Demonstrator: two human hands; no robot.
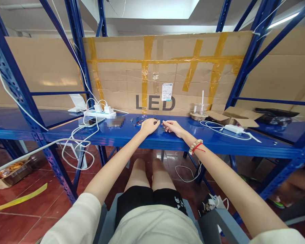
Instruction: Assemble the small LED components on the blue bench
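Both my hands are together over the blue metal bench point(127, 137), a small gap between them. My left hand point(148, 126) is closed, and a small dark piece point(155, 122) shows at its thumb and fingertips; its kind is too small to tell. Just to the right, my right hand point(173, 127) has its fingers curled in a pinch pointing at the left one. Whatever sits between those fingertips is too small to make out. Beside my left hand lie several tiny metal and coloured parts point(138, 123).
At the left are a white power strip point(101, 114), looped white cables point(78, 137) and a phone point(92, 122). A lidded plastic cup point(199, 109), an opened cardboard box point(234, 117) and a white adapter with cable point(234, 128) stand right. Taped cardboard point(119, 78) backs the bench.
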